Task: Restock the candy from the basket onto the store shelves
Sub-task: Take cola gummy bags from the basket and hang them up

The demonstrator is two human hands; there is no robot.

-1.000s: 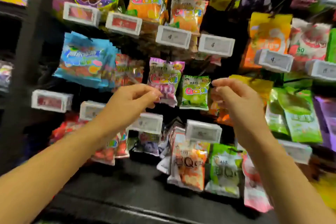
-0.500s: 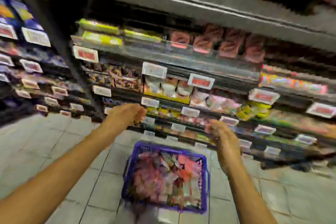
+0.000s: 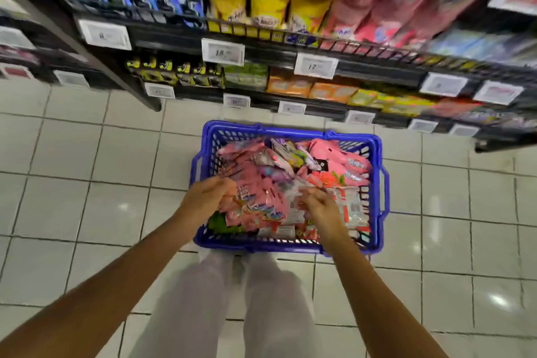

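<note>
Below, left hand point(image 3: 207, 197), right hand point(image 3: 319, 205), fingers curled over candy packets point(image 3: 261, 183).

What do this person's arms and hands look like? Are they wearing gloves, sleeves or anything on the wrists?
Both arms are bare as far up as the picture shows: no sleeve comes into view. The left hand and the right hand wear no gloves, and no watch or bracelet shows on either wrist. The picture is too blurred to tell about rings. Below, the legs are in pale, light-grey trousers.
</note>
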